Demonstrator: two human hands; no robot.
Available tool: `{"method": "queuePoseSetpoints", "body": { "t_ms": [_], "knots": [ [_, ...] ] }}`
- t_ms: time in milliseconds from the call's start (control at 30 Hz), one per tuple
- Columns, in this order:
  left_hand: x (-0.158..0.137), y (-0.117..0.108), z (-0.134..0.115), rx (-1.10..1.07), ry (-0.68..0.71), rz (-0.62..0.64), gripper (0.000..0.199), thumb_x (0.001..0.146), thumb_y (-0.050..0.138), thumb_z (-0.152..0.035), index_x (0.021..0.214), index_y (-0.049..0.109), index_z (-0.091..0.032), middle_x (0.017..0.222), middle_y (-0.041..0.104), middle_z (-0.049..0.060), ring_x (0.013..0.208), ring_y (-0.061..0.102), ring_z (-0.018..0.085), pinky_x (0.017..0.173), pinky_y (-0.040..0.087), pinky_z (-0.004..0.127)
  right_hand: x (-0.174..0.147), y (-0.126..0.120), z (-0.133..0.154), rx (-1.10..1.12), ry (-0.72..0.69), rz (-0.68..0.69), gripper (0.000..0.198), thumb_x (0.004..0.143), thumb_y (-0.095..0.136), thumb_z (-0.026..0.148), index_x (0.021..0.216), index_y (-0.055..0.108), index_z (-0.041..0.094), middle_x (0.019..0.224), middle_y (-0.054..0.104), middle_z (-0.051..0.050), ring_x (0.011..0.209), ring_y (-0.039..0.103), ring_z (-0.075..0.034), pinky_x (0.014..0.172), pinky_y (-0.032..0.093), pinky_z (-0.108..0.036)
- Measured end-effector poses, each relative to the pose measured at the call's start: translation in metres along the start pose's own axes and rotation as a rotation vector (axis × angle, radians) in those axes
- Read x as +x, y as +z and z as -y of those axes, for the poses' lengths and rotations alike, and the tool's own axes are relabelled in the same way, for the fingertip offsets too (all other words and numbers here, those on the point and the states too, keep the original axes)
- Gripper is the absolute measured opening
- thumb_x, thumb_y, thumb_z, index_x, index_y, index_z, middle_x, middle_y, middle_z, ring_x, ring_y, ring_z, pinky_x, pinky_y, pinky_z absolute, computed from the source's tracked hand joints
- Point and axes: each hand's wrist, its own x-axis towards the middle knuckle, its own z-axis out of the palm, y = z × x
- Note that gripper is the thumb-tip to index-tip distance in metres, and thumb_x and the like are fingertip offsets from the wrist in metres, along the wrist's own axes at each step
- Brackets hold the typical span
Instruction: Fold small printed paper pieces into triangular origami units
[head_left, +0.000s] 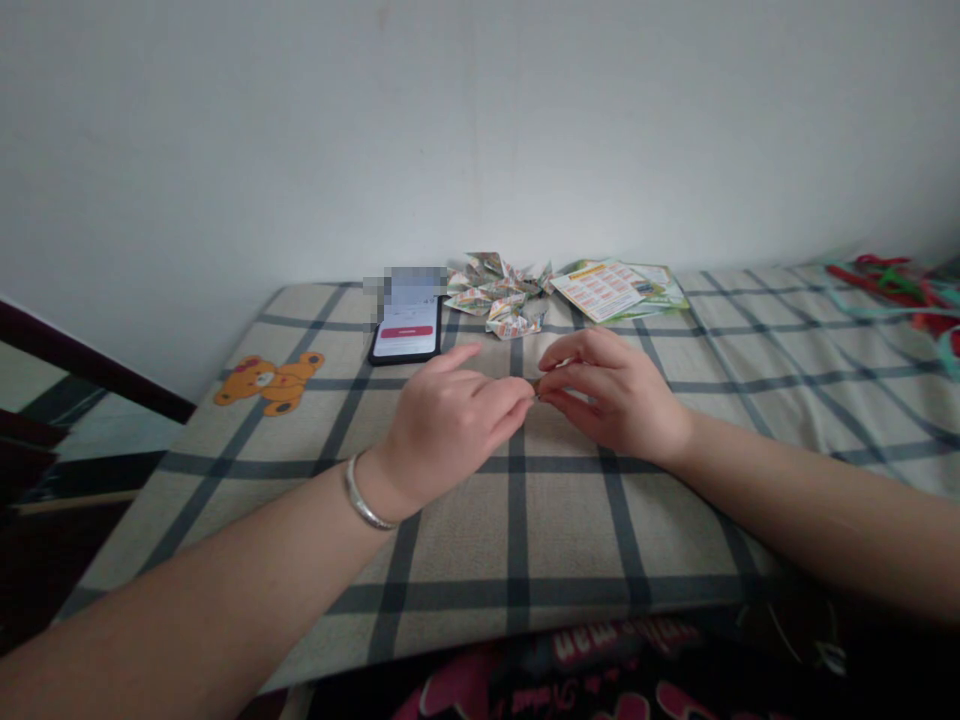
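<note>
**Two hands pinch a small piece over a checked cloth**

The left hand [450,425] and the right hand [611,395] meet at the centre of the frame, with fingertips pressed together on a very small piece [537,387]. Both hands are narrowly closed around it. The piece is almost fully hidden by the fingers, so its kind and colour are hard to tell. A silver bangle [364,500] sits on the left wrist.

Just behind the hands, a phone [406,328] lies flat with its screen lit; the top of the screen is blurred. To the right of it is a heap of folded paper shapes [499,295], and next to this some printed leaflets [615,288]. At the far right edge lie red and green strips [900,285], cut off by the frame.

The surface is a padded cloth [570,520] with dark grid lines and a small bear print [268,382] at the left. A plain white wall [480,130] stands behind. The lower edge shows dark fabric with pink letters, not readable.
</note>
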Motion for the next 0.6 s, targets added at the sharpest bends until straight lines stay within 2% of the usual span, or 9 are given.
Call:
{"method": "queuePoseSetpoints", "body": {
  "t_ms": [233,600],
  "knots": [
    [0.0001,-0.0020,0.0004,-0.013,-0.022,0.006,0.015,0.090,0.056,-0.023,0.080,0.068,-0.020,0.062,0.067,-0.004,0.057,0.062,0.012,0.096,0.053,0.044,0.0008,-0.0008,0.0003,0.003,0.046,-0.028,0.006,0.086,0.066,0.024,0.084,0.064,0.019,0.091,0.065,-0.006,0.083,0.061,-0.017,0.073,0.050,-0.032],
    [0.0003,-0.0014,0.0019,-0.033,-0.057,0.008,0.016,0.090,0.056,-0.023,0.080,0.068,-0.020,0.064,0.068,-0.003,0.058,0.062,0.011,0.098,0.052,0.043,0.0027,0.0022,0.0012,0.120,0.116,-0.036,0.004,0.084,0.065,0.018,0.083,0.062,0.021,0.091,0.064,-0.005,0.088,0.062,-0.018,0.077,0.050,-0.033]
  ]
}}
